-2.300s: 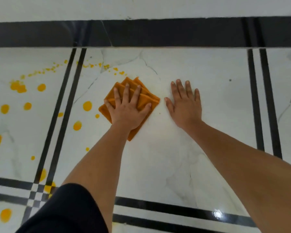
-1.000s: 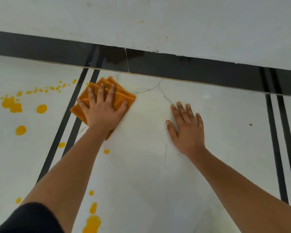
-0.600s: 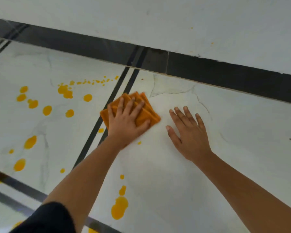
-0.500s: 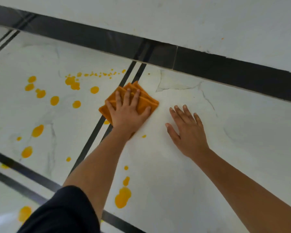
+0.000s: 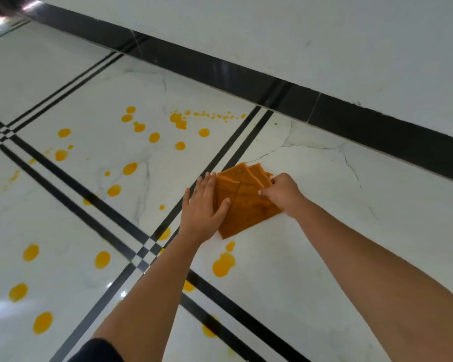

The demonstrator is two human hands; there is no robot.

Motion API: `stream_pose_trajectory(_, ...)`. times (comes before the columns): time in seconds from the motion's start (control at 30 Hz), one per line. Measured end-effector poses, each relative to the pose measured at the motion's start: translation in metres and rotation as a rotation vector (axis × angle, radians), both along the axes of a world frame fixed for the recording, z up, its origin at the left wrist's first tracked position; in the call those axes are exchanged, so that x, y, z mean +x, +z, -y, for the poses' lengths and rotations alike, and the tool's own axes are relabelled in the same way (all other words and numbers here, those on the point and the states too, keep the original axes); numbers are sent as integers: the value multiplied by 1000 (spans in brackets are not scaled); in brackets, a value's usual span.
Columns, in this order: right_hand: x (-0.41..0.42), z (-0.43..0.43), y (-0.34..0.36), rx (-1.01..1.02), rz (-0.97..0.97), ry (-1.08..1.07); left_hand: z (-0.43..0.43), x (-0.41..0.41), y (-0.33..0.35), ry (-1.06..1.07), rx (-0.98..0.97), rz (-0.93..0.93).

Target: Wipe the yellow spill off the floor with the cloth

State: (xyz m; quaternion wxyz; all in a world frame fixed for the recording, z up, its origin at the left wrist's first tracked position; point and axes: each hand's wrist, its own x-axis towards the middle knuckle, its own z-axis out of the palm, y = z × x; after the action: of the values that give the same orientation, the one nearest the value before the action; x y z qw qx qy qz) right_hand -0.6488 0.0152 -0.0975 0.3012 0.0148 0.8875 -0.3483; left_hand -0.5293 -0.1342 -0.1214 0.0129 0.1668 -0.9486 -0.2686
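Observation:
A folded orange cloth lies on the white marble floor, its layers fanned out. My left hand rests flat on the cloth's left edge, fingers together. My right hand pinches the cloth's right side, fingers curled around its edge. Yellow spill drops are scattered over the tiles to the left. A larger yellow blot sits just below the cloth, and more drops lie at the lower left.
Double black inlay lines cross the floor beside the cloth and meet other lines below my left wrist. A black skirting band runs along the white wall beyond the cloth.
My right hand left the bare floor and took hold of the cloth's right side. My left hand slid from on top of the cloth to its left edge. The view swung left.

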Motion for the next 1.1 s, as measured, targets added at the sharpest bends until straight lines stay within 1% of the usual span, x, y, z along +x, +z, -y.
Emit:
stream_pose_trajectory(0.07, -1, -8, 16, -55, 17, -36, 4, 11, 6, 49, 12, -7)
stream_pose_trajectory(0.17, -5, -16, 50, -120, -84, -76, 10, 20, 14, 134, 23, -33)
stream_pose_trajectory(0.27, -4, -6, 81, -64, -246, 57, 13, 21, 20, 177, 48, -23)
stream_pose_trajectory(0.37, 13, 10, 90, -4, -396, 209, 13, 22, 20, 179, 50, -3)
stream_pose_trajectory(0.43, 32, 20, 80, -22, -374, 318, 15, 25, 18, 188, 45, -4)
stream_pose_trajectory(0.5, 50, 33, 60, -9, -254, 410, 20, 31, 14, 199, 34, 27)
stream_pose_trajectory(0.53, 56, 39, 47, 65, -215, 442, 25, 35, 12, 190, 14, 65)
stream_pose_trajectory(0.6, 60, 48, 17, 292, -195, 503, 37, 42, 8, 132, -68, 183)
stream_pose_trajectory(0.63, 63, 51, 4, 370, -211, 519, 44, 45, 7, 97, -112, 245)
stream_pose_trajectory(0.7, 68, 52, -23, 433, -285, 553, 57, 48, 7, 41, -175, 322)
stream_pose_trajectory(0.8, 55, 57, -46, 439, -483, 567, 72, 50, 6, 14, -234, 359)
stream_pose_trajectory(0.9, 27, 92, -51, 400, -576, 603, 81, 62, -1, 74, -270, 397)
stream_pose_trajectory(0.93, 28, 103, -50, 378, -608, 657, 81, 68, -3, 93, -278, 409)
stream_pose_trajectory(0.97, 35, 110, -51, 336, -646, 757, 80, 76, -4, 119, -278, 418)
stream_pose_trajectory(1.03, 53, 100, -57, 257, -766, 1017, 76, 91, -4, 166, -257, 393)
stream_pose_trajectory(1.07, 55, 91, -58, 231, -790, 1127, 74, 100, -4, 199, -238, 381)
stream_pose_trajectory(1.1, 49, 87, -57, 226, -780, 1158, 71, 108, -4, 222, -225, 369)
